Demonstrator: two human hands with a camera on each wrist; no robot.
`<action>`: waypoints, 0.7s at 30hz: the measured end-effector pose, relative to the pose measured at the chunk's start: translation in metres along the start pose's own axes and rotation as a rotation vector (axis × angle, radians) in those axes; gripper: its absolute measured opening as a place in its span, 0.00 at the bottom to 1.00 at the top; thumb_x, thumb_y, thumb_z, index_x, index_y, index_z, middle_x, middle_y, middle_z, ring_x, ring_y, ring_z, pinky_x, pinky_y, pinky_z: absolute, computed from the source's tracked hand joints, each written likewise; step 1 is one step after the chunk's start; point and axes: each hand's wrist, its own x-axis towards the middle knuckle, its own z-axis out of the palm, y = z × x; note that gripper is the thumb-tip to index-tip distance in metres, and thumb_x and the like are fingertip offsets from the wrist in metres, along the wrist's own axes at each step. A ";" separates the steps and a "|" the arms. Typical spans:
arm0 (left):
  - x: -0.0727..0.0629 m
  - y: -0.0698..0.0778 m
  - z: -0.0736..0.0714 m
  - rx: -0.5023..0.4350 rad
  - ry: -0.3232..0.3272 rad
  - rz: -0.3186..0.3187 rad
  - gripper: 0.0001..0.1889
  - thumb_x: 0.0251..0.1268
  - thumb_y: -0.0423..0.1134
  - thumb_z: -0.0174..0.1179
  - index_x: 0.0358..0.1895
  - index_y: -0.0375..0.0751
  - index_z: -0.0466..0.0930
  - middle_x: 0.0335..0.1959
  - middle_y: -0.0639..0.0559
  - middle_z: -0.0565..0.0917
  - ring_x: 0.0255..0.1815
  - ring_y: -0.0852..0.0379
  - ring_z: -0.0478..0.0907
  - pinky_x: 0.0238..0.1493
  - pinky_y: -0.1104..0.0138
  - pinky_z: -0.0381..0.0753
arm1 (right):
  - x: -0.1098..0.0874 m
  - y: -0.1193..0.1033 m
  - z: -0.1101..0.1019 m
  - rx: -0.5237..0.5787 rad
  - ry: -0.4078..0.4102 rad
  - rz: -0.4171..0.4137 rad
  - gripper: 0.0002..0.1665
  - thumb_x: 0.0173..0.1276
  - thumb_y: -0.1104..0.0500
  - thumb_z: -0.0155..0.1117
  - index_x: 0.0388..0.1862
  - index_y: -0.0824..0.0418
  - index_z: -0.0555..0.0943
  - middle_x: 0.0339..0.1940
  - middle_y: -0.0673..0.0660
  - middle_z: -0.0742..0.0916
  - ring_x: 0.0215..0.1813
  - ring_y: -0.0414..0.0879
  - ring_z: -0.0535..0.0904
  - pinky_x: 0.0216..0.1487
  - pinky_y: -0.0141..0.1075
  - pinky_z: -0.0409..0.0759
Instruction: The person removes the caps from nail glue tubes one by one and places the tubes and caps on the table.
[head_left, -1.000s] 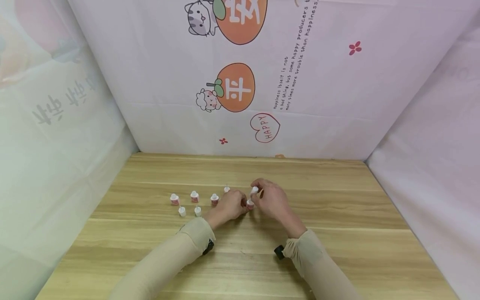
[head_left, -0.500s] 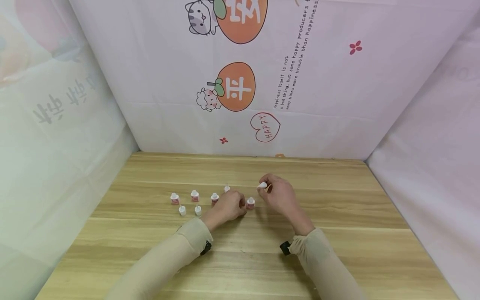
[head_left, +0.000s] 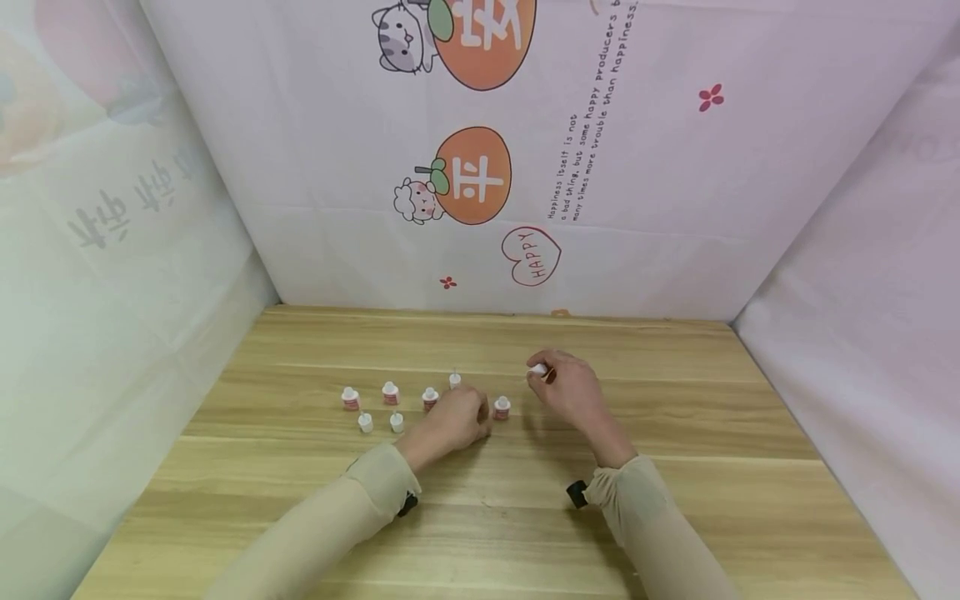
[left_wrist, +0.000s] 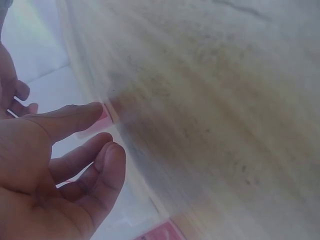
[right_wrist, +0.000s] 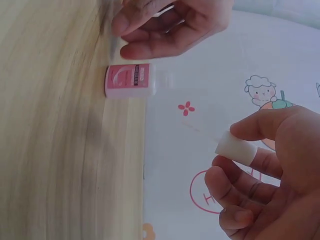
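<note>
A white cap [right_wrist: 237,148] with a thin stem is pinched between the thumb and fingers of my right hand [head_left: 573,392], raised to the right of a small bottle. That bottle [head_left: 502,410], white with a pink label, stands upright on the wooden table; its cap is off and a pale nozzle tops it. Just left of it, my left hand [head_left: 452,419] holds nothing, its fingers loosely bent and thumb apart from them in the left wrist view. The stem on the cap points leftward in the right wrist view.
Three similar bottles stand left of my left hand: one far left [head_left: 350,400], one beside it [head_left: 391,394], and one partly behind the hand [head_left: 430,400]. Upturned caps [head_left: 365,423] with stems up sit near them. A printed cloth wall [head_left: 637,250] rises behind the table [head_left: 480,542].
My right hand has lifted the cap off the nearest bottle and carried it up and right, tilting it sideways. My left hand has let go of the bottle and drawn slightly left.
</note>
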 end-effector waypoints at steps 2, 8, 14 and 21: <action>-0.002 0.001 -0.001 0.015 0.001 -0.002 0.10 0.60 0.43 0.70 0.39 0.42 0.84 0.40 0.49 0.84 0.41 0.54 0.80 0.46 0.63 0.81 | 0.000 0.002 0.000 -0.011 0.001 -0.002 0.11 0.69 0.55 0.62 0.45 0.56 0.85 0.37 0.55 0.88 0.35 0.46 0.81 0.37 0.42 0.79; -0.007 0.001 -0.003 0.045 0.010 0.023 0.10 0.60 0.41 0.69 0.40 0.40 0.85 0.39 0.49 0.85 0.44 0.53 0.80 0.49 0.61 0.81 | 0.000 0.007 0.001 -0.031 -0.005 0.003 0.11 0.70 0.54 0.62 0.46 0.56 0.86 0.37 0.56 0.87 0.35 0.47 0.81 0.37 0.43 0.79; -0.013 0.001 -0.005 0.065 0.015 0.041 0.10 0.59 0.41 0.71 0.38 0.40 0.85 0.38 0.50 0.84 0.42 0.53 0.79 0.47 0.61 0.80 | 0.000 0.013 0.003 -0.043 -0.020 0.016 0.12 0.70 0.54 0.61 0.46 0.57 0.85 0.40 0.57 0.88 0.38 0.50 0.82 0.43 0.47 0.81; -0.018 0.003 -0.007 0.063 0.015 0.037 0.12 0.58 0.42 0.72 0.41 0.40 0.85 0.40 0.48 0.85 0.44 0.52 0.81 0.49 0.61 0.81 | 0.002 0.018 0.006 -0.054 -0.052 0.037 0.12 0.72 0.54 0.60 0.47 0.57 0.85 0.38 0.57 0.88 0.38 0.50 0.82 0.42 0.47 0.80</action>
